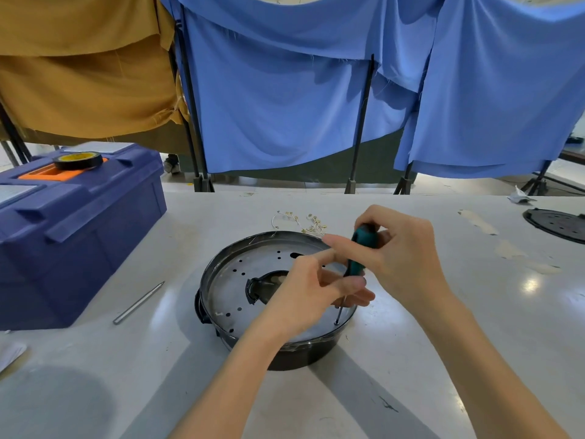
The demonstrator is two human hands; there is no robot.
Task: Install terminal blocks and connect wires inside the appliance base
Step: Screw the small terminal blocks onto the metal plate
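Base (pixel 240 280) lies mid-worktop (pixel 95 391), flat plate up so we can reach its holes. One blue toolbox (pixel 79 232) stands at the left, within reach. We work with two hands. The right hand (pixel 402 258) has its fingers gripping the one screwdriver (pixel 356 264) by the handle, and the left hand (pixel 304 296) pinches the shaft, likely to steady the tip in a rim hole. One tape roll (pixel 77 160) rests on the toolbox and one rod (pixel 139 302) lies left of the base. A tangle of wires (pixel 300 221), too fine to count, waits just behind it.

Item count, workbench
One appliance base (pixel 234 280), one screwdriver (pixel 355 267), two hands: left hand (pixel 313 289), right hand (pixel 402 251); one toolbox (pixel 79 236), one tape roll (pixel 78 160), one metal rod (pixel 139 302), one black disc (pixel 557 224).
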